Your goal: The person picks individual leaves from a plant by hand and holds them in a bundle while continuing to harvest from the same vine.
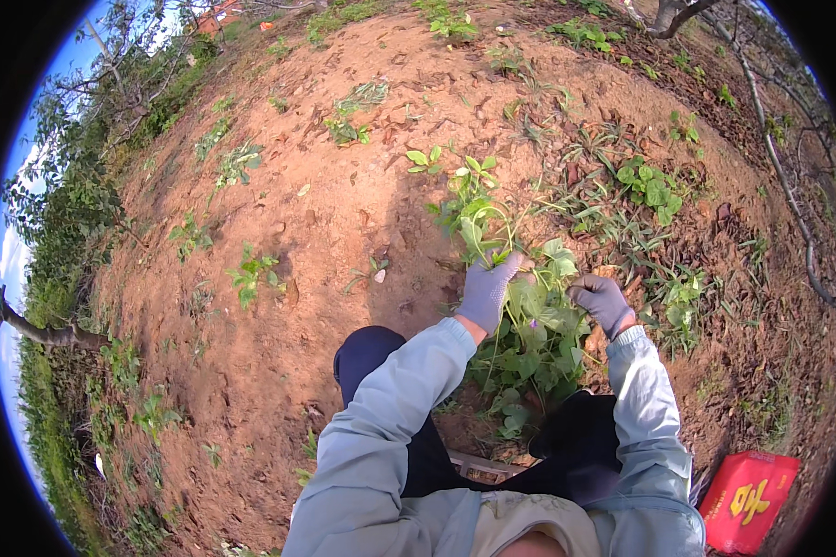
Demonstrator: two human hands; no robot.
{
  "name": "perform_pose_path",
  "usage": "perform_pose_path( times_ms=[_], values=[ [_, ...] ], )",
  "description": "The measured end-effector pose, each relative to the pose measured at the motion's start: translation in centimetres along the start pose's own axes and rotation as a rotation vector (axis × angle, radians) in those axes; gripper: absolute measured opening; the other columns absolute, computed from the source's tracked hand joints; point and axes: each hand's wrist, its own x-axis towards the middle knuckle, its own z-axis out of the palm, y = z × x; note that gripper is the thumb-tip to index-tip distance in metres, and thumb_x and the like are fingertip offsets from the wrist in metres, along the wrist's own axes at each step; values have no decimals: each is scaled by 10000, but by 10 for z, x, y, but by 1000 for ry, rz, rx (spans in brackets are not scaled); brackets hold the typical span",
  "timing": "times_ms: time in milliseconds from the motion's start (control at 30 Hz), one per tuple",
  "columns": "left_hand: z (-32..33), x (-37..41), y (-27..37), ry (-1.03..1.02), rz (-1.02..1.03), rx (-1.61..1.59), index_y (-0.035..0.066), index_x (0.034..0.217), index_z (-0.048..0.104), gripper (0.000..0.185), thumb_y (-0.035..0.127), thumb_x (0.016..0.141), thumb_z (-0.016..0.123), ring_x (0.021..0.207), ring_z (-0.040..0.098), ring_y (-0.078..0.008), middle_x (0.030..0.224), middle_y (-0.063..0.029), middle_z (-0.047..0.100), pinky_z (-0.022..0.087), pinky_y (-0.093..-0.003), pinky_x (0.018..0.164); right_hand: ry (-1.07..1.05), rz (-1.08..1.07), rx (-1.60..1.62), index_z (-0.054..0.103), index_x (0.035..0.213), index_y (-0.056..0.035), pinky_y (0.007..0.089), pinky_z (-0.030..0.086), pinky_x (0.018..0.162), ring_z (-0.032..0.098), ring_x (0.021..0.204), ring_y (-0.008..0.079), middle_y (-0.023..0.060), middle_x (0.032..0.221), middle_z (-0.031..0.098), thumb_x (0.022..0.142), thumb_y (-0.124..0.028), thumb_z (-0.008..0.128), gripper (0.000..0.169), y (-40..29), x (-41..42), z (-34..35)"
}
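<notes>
Leafy green vines [533, 348] with a small purple flower lie in a heap between my knees. My left hand [491, 285], in a grey dotted work glove, is closed around several stems at the heap's upper end, and pale stems arch above it. Just right of the leaves is my right hand [599, 299], gloved too, its thumb and fingertips brought together at the edge of the vines. Whether a thin stem is pinched there cannot be told. More green leaves [470, 188] stand on the soil beyond my left hand.
Reddish bare soil [334, 230] slopes around me, dotted with small plants [252, 275] and dry leaves. A red bag [749, 501] bearing writing lies at lower right. Bare branches [773, 139] hang along the right, and a cut branch [49, 333] juts in at left. A low slatted seat [484, 468] shows under me.
</notes>
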Motion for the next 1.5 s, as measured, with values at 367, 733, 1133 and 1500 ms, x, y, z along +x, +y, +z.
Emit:
perform_pose_path(
  times_ms=[367,733,1133,1500],
  values=[
    [-16,7,9,-38,-10,-47,-32,1009,506,281,195,865,584,717,497,-123,826,-36,498,470,-283,721,-42,177,-757,653,972,-97,378,476,726,616,800,321,150,832,648,777,-442,614,398,-25,-7,11],
    [-7,6,-2,-121,-92,-19,12,1025,513,233,182,874,564,729,525,-145,948,-99,549,488,-307,738,-117,109,-6,525,1226,-71,196,385,427,529,559,43,5,683,603,818,-308,648,488,-39,-5,41],
    [-12,8,-17,-128,-157,10,-11,1117,489,294,162,883,524,909,595,-257,1057,-165,554,515,-372,823,-169,-120,118,604,1004,-58,202,459,560,566,661,57,7,746,621,886,-196,532,195,-6,9,48],
    [-13,9,-21,-91,-160,8,9,1043,554,229,130,849,571,805,617,-197,953,-97,594,546,-301,684,103,-100,-284,628,925,-53,234,474,549,602,606,95,41,657,617,777,-206,628,213,-11,11,52]
  ],
)
